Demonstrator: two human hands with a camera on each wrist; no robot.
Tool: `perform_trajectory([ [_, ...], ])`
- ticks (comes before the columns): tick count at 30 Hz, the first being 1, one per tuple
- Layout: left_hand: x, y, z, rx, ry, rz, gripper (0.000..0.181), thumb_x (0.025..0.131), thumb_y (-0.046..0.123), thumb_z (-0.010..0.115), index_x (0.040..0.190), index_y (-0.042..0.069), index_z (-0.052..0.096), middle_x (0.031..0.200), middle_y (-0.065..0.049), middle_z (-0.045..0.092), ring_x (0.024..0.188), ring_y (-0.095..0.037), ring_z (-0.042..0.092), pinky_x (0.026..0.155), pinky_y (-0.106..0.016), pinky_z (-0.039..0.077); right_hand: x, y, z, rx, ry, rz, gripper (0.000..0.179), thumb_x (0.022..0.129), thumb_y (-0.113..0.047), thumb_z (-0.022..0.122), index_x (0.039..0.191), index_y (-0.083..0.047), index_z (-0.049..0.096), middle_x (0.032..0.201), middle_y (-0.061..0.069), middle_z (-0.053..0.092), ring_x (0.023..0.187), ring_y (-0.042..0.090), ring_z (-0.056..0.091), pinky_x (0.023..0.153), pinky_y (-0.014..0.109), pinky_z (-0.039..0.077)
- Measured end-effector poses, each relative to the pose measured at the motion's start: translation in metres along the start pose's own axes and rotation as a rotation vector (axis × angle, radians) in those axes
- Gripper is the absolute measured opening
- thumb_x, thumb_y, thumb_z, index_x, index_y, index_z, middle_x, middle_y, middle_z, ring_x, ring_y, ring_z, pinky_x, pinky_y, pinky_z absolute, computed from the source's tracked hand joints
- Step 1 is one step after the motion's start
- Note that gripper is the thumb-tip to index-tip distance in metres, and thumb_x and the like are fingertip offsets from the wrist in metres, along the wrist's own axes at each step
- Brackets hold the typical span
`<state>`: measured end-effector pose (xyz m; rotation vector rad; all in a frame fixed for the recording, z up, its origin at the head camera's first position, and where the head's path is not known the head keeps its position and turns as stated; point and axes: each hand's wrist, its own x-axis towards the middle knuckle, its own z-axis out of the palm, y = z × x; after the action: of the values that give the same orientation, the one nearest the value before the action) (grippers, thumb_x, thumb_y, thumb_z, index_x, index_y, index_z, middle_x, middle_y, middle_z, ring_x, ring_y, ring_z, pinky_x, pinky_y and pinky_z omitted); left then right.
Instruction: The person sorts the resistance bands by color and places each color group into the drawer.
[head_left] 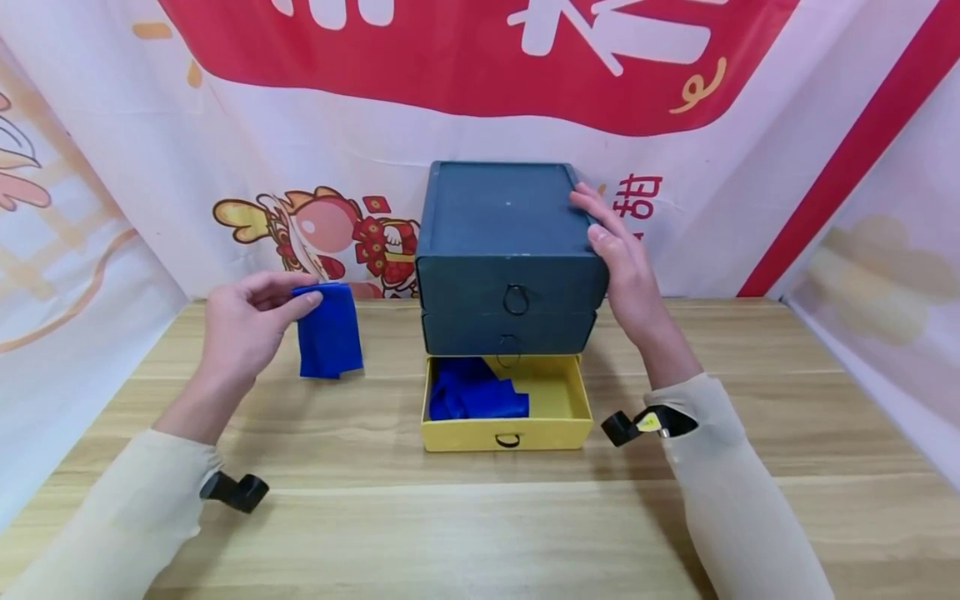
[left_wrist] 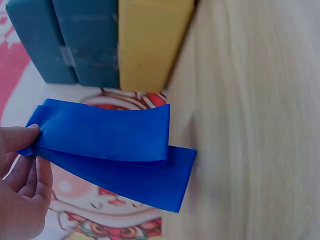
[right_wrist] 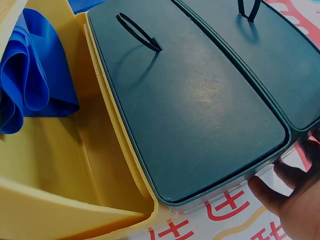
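Observation:
My left hand [head_left: 243, 333] pinches a folded blue strip of thin, flat material [head_left: 330, 333] by its top edge, between thumb and fingers. It hangs down left of a small drawer unit [head_left: 510, 208]. In the left wrist view the blue strip [left_wrist: 105, 132] shows two overlapping layers. My right hand [head_left: 622, 267] rests along the unit's right side, fingers stretched over the top edge. The two upper drawers are dark teal and pushed in; the yellow bottom drawer [head_left: 555, 437] is pulled out. Inside it, toward the left, lies more folded blue material [head_left: 480, 398].
Each drawer front carries a black loop pull, such as the top one [head_left: 516, 299]. The unit stands on a wood-grain table [head_left: 480, 533] against a printed red-and-white cloth backdrop [head_left: 360, 142]. Small black cameras [head_left: 243, 493] sit on both wrists.

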<state>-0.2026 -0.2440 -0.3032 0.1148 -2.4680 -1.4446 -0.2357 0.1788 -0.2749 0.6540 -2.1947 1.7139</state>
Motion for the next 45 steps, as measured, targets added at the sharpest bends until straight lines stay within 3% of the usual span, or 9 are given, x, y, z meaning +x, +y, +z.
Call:
perform_trajectory([
  [6, -0.017, 0.022, 0.006, -0.029, 0.010, 0.080, 0.038, 0.096, 0.041, 0.078, 0.126, 0.020, 0.078, 0.100, 0.027, 0.073, 0.095, -0.003, 0.069, 0.078, -0.011, 0.055, 0.001, 0.001, 0.000, -0.012, 0.000, 0.000, 0.059, 0.108, -0.043, 0.043, 0.164, -0.025, 0.041, 0.176, -0.011, 0.026, 0.163, 0.014, 0.020, 0.132, 0.066, 0.016],
  [17, -0.049, 0.069, 0.024, -0.101, -0.035, 0.313, 0.026, 0.097, 0.021, 0.079, 0.121, 0.012, 0.080, 0.103, 0.020, 0.076, 0.089, -0.007, 0.072, 0.077, -0.012, 0.057, 0.002, 0.002, -0.001, -0.011, -0.002, -0.010, 0.060, 0.108, -0.044, 0.042, 0.165, -0.023, 0.041, 0.176, -0.010, 0.026, 0.163, 0.015, 0.021, 0.132, 0.065, 0.016],
  [22, -0.058, 0.087, 0.035, -0.175, -0.051, 0.406, 0.021, 0.095, 0.012, 0.080, 0.115, 0.006, 0.081, 0.098, 0.019, 0.079, 0.083, -0.009, 0.073, 0.073, -0.016, 0.059, 0.002, 0.000, -0.001, -0.008, -0.009, -0.006, 0.060, 0.108, -0.043, 0.042, 0.165, -0.023, 0.041, 0.176, -0.012, 0.026, 0.163, 0.014, 0.020, 0.133, 0.065, 0.016],
  [26, -0.064, 0.097, 0.045, -0.207, -0.063, 0.423, 0.019, 0.095, 0.011, 0.080, 0.113, 0.006, 0.082, 0.100, 0.018, 0.079, 0.085, -0.010, 0.074, 0.076, -0.018, 0.060, 0.001, -0.001, -0.001, -0.007, -0.011, -0.003, 0.060, 0.108, -0.042, 0.041, 0.165, -0.024, 0.041, 0.176, -0.013, 0.026, 0.163, 0.014, 0.020, 0.133, 0.064, 0.015],
  [36, -0.074, 0.111, 0.071, -0.240, -0.137, 0.479, 0.017, 0.095, 0.007, 0.079, 0.112, 0.007, 0.081, 0.110, -0.006, 0.081, 0.090, -0.014, 0.073, 0.083, -0.020, 0.061, 0.001, -0.001, -0.002, -0.011, -0.008, -0.002, 0.059, 0.108, -0.042, 0.041, 0.164, -0.023, 0.041, 0.176, -0.013, 0.026, 0.163, 0.014, 0.020, 0.133, 0.063, 0.016],
  [45, -0.081, 0.118, 0.095, -0.250, -0.172, 0.455, 0.020, 0.094, 0.008, 0.080, 0.114, 0.011, 0.082, 0.110, -0.004, 0.081, 0.093, -0.015, 0.071, 0.082, -0.024, 0.060, 0.001, -0.001, -0.001, -0.009, -0.003, -0.010, 0.059, 0.108, -0.041, 0.040, 0.164, -0.021, 0.043, 0.176, -0.012, 0.027, 0.163, 0.014, 0.020, 0.134, 0.063, 0.015],
])
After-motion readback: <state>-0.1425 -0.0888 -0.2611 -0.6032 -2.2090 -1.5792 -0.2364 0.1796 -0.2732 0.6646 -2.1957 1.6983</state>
